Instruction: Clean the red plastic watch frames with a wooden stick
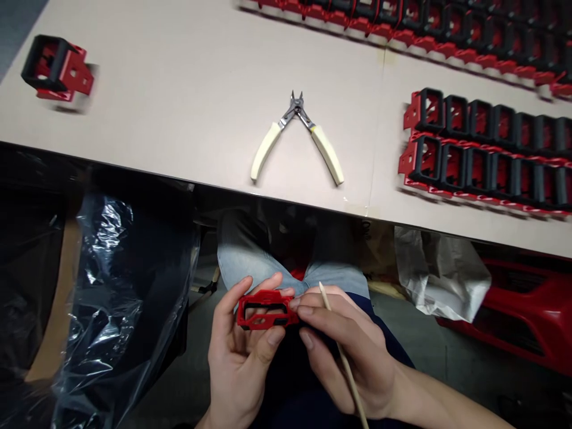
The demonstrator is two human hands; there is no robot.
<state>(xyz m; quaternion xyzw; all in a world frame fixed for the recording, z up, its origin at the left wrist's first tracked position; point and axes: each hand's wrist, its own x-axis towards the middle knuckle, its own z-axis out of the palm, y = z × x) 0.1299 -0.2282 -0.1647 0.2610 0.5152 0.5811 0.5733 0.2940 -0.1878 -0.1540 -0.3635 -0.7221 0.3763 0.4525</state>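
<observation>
My left hand (pixel 236 351) holds a red plastic moulded frame (pixel 267 310) up by its left end, with the fingers curled around it and the thumb on its lower edge. My right hand (pixel 346 357) grips a thin pale wooden stick (pixel 345 363), whose tip points up just right of the frame. The right fingertips touch the frame's right end. Both hands are over my lap, below the table's front edge. Flush cutters with cream handles (pixel 297 137) lie open on the table, out of reach of neither hand's fingers but apart from them.
Rows of black-and-red moulded parts (pixel 482 149) stand at the table's right and back, and a single one (pixel 58 68) lies far left. A clear plastic bag (pixel 102 310) hangs left, crumpled grey sheeting (pixel 440 274) and a red moulded piece (pixel 504 310) right.
</observation>
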